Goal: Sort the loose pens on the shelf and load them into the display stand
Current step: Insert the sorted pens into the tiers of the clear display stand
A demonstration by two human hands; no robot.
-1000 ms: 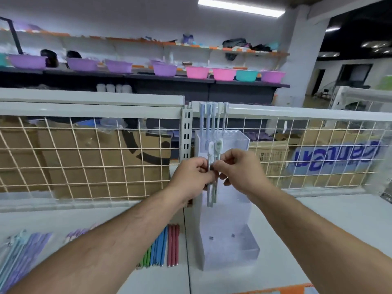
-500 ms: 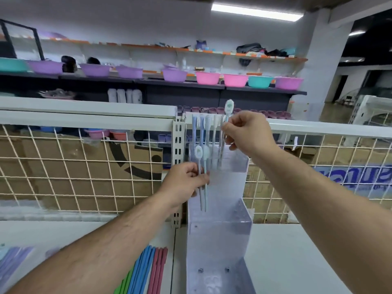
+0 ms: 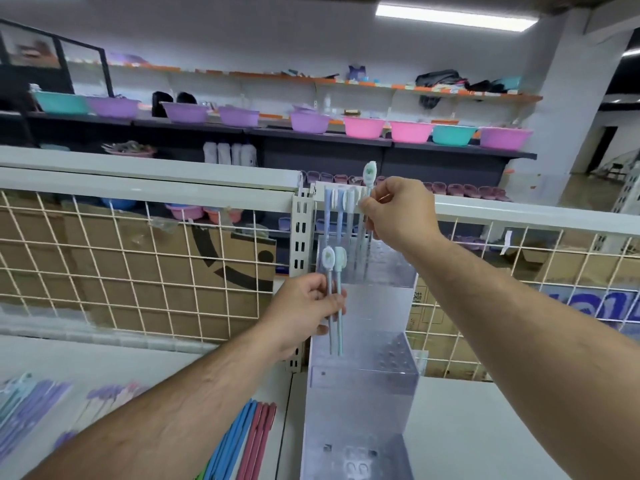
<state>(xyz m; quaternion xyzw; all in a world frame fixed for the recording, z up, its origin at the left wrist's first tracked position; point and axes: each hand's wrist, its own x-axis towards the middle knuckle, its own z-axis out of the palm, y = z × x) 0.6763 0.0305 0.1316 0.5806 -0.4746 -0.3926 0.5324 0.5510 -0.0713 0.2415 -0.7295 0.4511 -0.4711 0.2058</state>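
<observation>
At the top tier of the clear stand [image 3: 363, 403], the right hand [image 3: 398, 213] pinches one pen [image 3: 369, 173] between thumb and fingertips, a little below its oval cap. Its shaft points straight down among the row [image 3: 340, 216] of pens already standing there. It is probably held upright so the tip can find a hole in that tier.

The left hand [image 3: 304, 310] is lower, in front of the stand's middle. Its fingers are curled round the shafts of two more pens [image 3: 334, 263], caps up and side by side. This looks like a ready supply for the right hand to draw from one at a time.

The right arm stretches up and forward, its wrist bent so the knuckles face the camera. The left forearm comes in on a slant from the lower left, the hand well below the right one.

Loose blue and pink pens [image 3: 242, 441] lie on the shelf [image 3: 485, 427] just left of the stand's foot, with blurred purple ones further left.
</observation>
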